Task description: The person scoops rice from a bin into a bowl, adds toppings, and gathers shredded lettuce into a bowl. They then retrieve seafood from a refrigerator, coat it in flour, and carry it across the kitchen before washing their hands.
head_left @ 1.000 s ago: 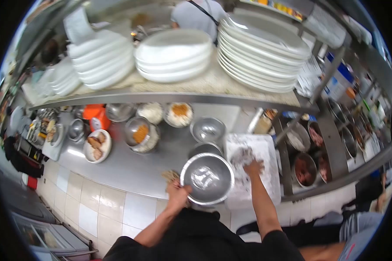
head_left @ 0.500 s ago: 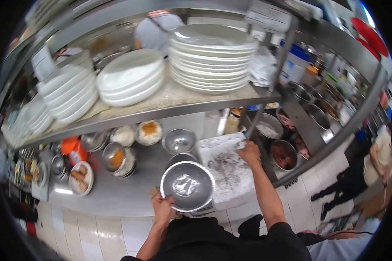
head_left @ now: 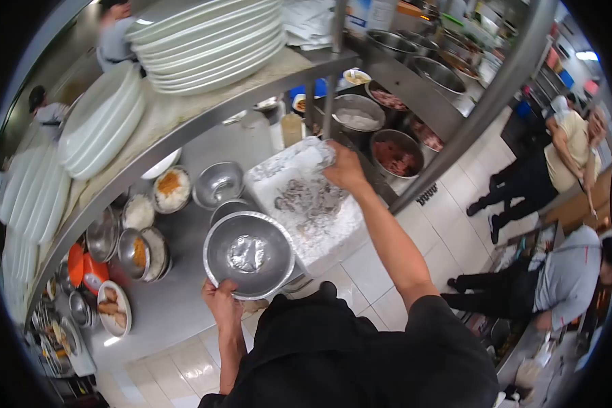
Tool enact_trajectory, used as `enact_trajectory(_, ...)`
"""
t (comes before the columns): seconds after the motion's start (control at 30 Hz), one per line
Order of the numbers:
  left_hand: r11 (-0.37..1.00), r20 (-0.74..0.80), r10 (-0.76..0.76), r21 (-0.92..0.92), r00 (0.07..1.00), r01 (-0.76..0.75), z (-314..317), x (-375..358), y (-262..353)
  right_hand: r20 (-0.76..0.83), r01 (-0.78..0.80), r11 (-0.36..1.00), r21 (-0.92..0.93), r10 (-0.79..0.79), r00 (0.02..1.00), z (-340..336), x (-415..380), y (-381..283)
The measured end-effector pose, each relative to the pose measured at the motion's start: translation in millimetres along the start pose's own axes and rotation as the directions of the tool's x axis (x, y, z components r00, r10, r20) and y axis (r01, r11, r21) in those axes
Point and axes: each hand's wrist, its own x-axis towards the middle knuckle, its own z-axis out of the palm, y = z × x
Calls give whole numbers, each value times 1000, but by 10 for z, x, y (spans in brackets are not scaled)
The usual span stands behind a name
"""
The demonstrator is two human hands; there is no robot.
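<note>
My left hand [head_left: 223,300] grips the near rim of a steel mixing bowl [head_left: 219,238], tilted toward me with only shine inside. The bowl hangs at the near counter edge, overlapping another bowl behind it. To its right stands a white tub [head_left: 350,248] of white flour-like powder with a heap of greyish, powder-dusted pieces [head_left: 313,202] in the middle. My right hand [head_left: 347,168] is closed at the tub's far right corner, against a whitish powdery lump [head_left: 311,156]. What its fingers hold I cannot tell.
A shelf [head_left: 211,112] with stacked white plates [head_left: 207,47] overhangs the counter. Bowls of white food [head_left: 173,189], an orange scale-like object [head_left: 88,270] and a dish of browned pieces [head_left: 113,309] stand left. Pots of meat [head_left: 396,155] are right. People [head_left: 557,156] stand across the aisle.
My view has swung right, so the counter shifts left and another person shows at right. The bowl stays in my left hand; my right hand remains at the tub's far corner.
</note>
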Motion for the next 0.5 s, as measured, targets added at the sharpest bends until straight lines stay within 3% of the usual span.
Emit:
enact_trajectory(0.07, 1000, -19, 9, -29, 1000, -9, 92, -1, 32, -54, -7, 999, -41, 5, 999, 7, -106, 50)
enact_trajectory(0.13, 1000, 19, 0, -24, 1000, 0, 130, 16, 34, 141, -13, 995, -97, 26, 990, 167, -227, 211)
enact_trajectory(0.27, 1000, 75, -7, 20, 997, 5, 97, 62, 5, 261, -30, 999, -31, 37, 965, 415, -473, 576)
enact_trajectory(0.33, 998, 69, -16, 63, 997, 12, 69, 76, -21, 238, -162, 984, -69, 174, 956, 405, -555, 729)
enact_trajectory(0.4, 992, 42, -39, 121, 998, 33, 27, 95, -45, 257, -137, 961, -242, 199, 946, 655, -515, 1037)
enact_trajectory(0.47, 992, 44, -106, 75, 993, 102, 231, -1, 83, 249, 67, 897, -438, 50, 967, 1060, -436, 1340)
enact_trajectory(0.5, 993, 57, -109, 48, 992, 106, 294, 1, 112, 293, 100, 958, -269, -17, 956, 1146, -420, 1364)
